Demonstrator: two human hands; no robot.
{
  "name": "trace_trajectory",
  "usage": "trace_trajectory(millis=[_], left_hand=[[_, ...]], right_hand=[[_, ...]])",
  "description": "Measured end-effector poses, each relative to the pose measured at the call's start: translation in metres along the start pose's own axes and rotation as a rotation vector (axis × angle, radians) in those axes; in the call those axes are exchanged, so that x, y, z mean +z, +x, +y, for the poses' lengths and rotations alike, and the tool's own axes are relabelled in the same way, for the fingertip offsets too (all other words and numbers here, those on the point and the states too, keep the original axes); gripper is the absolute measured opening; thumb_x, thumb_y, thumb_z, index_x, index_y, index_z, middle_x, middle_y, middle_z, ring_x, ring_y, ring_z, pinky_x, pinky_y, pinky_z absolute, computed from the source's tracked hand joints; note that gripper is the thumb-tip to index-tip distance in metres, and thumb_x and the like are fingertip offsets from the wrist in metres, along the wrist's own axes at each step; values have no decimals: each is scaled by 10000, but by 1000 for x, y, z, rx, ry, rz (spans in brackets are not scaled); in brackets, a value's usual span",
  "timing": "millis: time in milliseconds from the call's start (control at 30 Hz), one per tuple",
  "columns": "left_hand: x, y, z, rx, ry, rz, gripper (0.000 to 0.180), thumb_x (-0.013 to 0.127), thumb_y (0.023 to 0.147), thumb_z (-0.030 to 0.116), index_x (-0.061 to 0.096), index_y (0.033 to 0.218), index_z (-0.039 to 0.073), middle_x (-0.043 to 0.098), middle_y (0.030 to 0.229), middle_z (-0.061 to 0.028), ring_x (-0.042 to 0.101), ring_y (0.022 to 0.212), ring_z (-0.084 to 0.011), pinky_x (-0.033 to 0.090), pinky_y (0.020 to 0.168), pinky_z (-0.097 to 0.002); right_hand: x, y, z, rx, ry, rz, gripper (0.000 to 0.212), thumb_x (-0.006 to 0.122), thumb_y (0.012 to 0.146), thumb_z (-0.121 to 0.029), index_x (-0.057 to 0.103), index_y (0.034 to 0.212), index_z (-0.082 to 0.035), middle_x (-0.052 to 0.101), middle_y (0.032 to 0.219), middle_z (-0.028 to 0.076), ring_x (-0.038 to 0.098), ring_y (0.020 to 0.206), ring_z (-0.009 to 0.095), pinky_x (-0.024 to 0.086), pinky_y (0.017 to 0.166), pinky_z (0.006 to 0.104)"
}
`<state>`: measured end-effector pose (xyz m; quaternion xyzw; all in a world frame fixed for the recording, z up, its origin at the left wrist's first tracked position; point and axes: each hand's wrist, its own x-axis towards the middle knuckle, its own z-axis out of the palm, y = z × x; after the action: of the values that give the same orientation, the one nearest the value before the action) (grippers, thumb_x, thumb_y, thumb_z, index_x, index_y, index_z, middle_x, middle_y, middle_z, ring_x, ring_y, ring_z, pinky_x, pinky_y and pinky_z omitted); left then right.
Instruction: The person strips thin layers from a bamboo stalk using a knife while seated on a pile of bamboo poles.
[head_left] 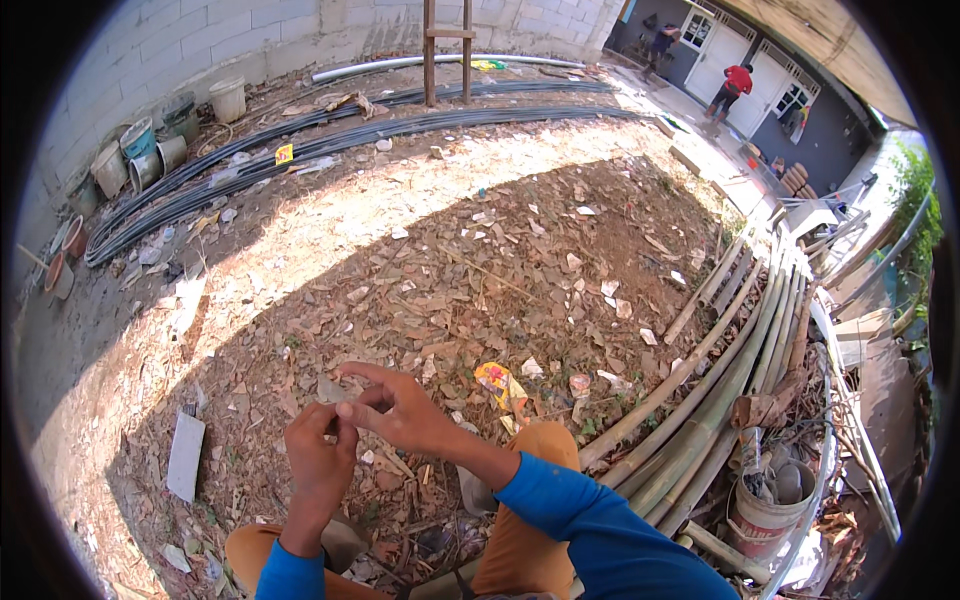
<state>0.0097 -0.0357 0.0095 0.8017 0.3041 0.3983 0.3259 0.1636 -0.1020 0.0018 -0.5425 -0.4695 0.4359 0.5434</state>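
Observation:
My left hand (318, 452) is raised over the littered ground with its fingers curled and its thumb against them. My right hand (402, 412) meets it from the right, thumb and fingers bent to a pinch near the left fingertips, with the forefinger reaching out above. Whatever lies between the fingertips is too small or too hidden to name. Both arms wear blue sleeves (570, 500). Below them show my bent knees in tan trousers (535, 465). A yellow and red wrapper (498, 382) lies on the ground just beyond my right forearm.
Bamboo poles (700, 425) lie in a bundle at the right, beside a dirty bucket (768, 512). A pale flat slab (186, 456) rests at the left. Long dark rods (400, 124) stretch along the block wall (180, 55), near several buckets (140, 150). Two people stand by the far building, one in red (738, 80).

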Motion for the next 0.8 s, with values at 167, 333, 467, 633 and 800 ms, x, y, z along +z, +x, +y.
trace_trajectory(millis=[167,333,467,633,800], left_hand=[[-1,0,-2,-12,-28,9,183,695,890,16,611,742,-51,565,647,-118,558,552,-183,421,530,-338],[-1,-1,-7,-66,-47,6,159,696,911,30,659,787,-61,586,668,-108,625,608,-162,495,583,-304],[-2,-1,-7,-79,-83,-16,105,689,915,19,695,851,-65,621,698,-95,663,663,-150,525,615,-290],[-1,-5,-17,-249,-342,-64,97,738,898,3,726,953,-76,682,812,-95,679,709,-136,530,642,-265],[-4,-3,-20,-371,-415,-124,125,753,909,37,734,956,-77,680,825,-64,663,723,-107,519,648,-247]], right_hand=[[3,1,-1,-56,29,48,753,743,947,-396,467,1451,93,724,775,108,656,722,110,525,677,305],[3,1,0,-66,28,59,747,742,948,-397,476,1442,96,730,786,112,660,735,107,526,680,303],[2,0,-2,-61,41,85,724,736,957,-390,486,1439,89,732,779,100,653,732,99,520,673,296],[-3,0,-8,-26,25,74,676,724,977,-357,485,1446,67,747,843,103,665,798,99,522,704,284],[-4,0,-5,10,32,48,642,714,991,-335,482,1451,48,758,906,118,692,870,110,544,757,279]])
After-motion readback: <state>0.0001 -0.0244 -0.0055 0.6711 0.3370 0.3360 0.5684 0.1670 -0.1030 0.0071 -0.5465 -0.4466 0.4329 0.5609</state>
